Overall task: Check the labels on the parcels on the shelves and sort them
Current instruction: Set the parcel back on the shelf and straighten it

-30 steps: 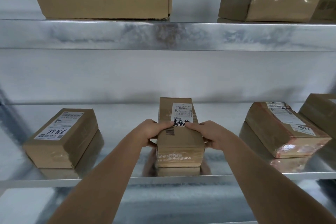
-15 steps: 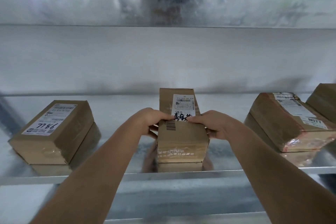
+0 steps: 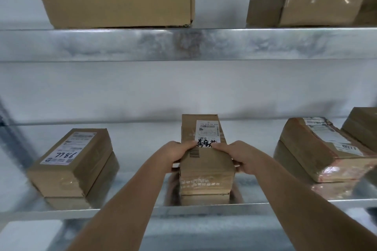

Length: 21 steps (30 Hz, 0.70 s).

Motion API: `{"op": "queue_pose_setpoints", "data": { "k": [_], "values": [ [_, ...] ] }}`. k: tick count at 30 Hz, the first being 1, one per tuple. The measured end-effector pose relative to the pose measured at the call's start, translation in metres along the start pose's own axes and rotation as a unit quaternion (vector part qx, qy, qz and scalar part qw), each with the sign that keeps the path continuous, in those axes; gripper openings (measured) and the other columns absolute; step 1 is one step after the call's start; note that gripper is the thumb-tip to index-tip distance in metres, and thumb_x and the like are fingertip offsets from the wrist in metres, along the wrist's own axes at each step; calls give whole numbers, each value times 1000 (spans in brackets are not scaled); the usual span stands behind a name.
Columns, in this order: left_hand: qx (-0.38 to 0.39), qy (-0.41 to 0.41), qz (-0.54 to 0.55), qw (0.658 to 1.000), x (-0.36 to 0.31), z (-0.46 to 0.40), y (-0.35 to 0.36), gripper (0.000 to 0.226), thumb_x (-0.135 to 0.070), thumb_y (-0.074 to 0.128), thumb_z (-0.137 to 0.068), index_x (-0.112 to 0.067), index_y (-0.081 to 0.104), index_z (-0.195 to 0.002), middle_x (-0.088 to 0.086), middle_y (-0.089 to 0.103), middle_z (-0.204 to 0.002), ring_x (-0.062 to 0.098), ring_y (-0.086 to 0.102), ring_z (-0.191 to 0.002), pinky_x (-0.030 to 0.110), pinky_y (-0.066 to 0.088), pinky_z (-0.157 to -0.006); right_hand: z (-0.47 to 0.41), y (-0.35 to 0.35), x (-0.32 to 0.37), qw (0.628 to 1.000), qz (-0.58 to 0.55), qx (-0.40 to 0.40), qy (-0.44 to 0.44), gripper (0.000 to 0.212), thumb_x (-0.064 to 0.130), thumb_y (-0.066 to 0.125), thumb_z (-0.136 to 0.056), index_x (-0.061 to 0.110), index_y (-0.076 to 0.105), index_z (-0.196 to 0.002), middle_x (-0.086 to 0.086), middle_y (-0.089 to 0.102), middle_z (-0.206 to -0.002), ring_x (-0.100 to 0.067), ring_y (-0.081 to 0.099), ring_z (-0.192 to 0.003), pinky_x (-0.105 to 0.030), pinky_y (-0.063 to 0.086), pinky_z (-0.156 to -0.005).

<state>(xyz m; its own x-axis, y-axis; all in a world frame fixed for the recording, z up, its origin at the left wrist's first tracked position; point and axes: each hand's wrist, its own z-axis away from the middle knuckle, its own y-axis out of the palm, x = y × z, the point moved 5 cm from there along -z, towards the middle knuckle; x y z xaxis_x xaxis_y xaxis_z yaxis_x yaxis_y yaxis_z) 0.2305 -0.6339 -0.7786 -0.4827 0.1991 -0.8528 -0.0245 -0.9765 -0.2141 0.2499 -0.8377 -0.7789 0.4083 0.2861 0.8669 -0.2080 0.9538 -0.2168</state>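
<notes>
Both hands clamp the middle parcel on the lower shelf, label up.

From my remote seat, going left to right: a parcel marked 7186 [image 3: 70,161] sits well left of my left hand [image 3: 177,154]; that hand grips the middle parcel [image 3: 205,159] on its left edge, thumb curled over the white label [image 3: 207,133]. My right hand [image 3: 238,156] grips the opposite edge, equally near. The parcel's long axis runs straight away from me on the lower shelf [image 3: 142,209]. Further right lies a taped parcel [image 3: 318,149]. Compared with half a second ago, the grip is unchanged; my view has tilted up.
</notes>
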Motion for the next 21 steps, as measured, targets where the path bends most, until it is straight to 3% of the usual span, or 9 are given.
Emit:
{"op": "queue_pose_setpoints", "data": {
  "k": [3,7,10,12,14,15,17,19,21],
  "values": [
    [-13,14,14,1000,3,8,2,46,-53,71,-89,-12,68,-112,5,74,-106,18,67,-96,31,51,-73,8,4,-2,1000,-7,-10,1,49,46,76,-86,8,67,-117,-7,74,-102,-20,68,-88,-31,53,-72],
    [-18,27,91,995,4,10,1,40,-40,67,-96,-6,70,-117,10,76,-98,25,70,-88,38,57,-76,18,-4,1,1000,-28,0,-5,65,72,56,-88,19,62,-124,-11,69,-112,-30,66,-100,-43,56,-88],
    [5,49,147,988,1,13,6,43,-33,57,-103,-11,54,-141,13,71,-123,30,71,-104,44,61,-84,25,-14,11,996,-88,8,-19,75,76,54,-85,24,46,-139,-15,61,-126,-33,62,-110,-44,55,-91],
    [12,74,140,987,-2,19,10,47,-25,48,-107,-32,37,-152,4,64,-131,23,66,-104,37,57,-82,34,-17,21,996,-72,-8,-55,61,58,57,-95,22,43,-142,-11,61,-115,-24,63,-95,-32,56,-72],
    [7,78,99,992,-2,21,13,47,-21,42,-108,-43,38,-149,-1,64,-112,19,61,-97,37,55,-85,38,-19,28,996,-17,-37,-85,52,48,62,-97,22,45,-139,-6,60,-94,-15,56,-66,-20,44,-44],
    [6,68,82,994,0,20,16,44,-26,43,-108,-40,42,-149,-1,63,-112,20,60,-100,41,54,-93,38,-19,29,995,-2,-40,-96,53,47,65,-96,23,45,-139,-5,60,-91,-14,54,-62,-19,41,-41],
    [16,42,56,997,2,21,19,45,-49,45,-105,-30,51,-145,4,62,-124,26,59,-116,49,49,-107,38,-14,33,994,0,-38,-107,61,45,70,-92,23,43,-142,-3,65,-103,-15,63,-76,-22,48,-54],
    [23,14,51,998,2,20,18,73,-75,44,-93,-25,52,-146,11,58,-137,31,56,-125,53,45,-110,37,-9,35,993,0,-42,-107,75,46,75,-88,21,39,-148,-3,64,-120,-18,66,-96,-28,51,-66],
    [34,8,34,999,-3,19,13,96,-89,45,-81,-23,46,-151,10,49,-149,34,45,-137,52,40,-114,35,-4,36,994,18,-40,-96,81,50,76,-85,16,39,-149,-3,64,-126,-18,66,-102,-27,52,-65]
  ]
}}
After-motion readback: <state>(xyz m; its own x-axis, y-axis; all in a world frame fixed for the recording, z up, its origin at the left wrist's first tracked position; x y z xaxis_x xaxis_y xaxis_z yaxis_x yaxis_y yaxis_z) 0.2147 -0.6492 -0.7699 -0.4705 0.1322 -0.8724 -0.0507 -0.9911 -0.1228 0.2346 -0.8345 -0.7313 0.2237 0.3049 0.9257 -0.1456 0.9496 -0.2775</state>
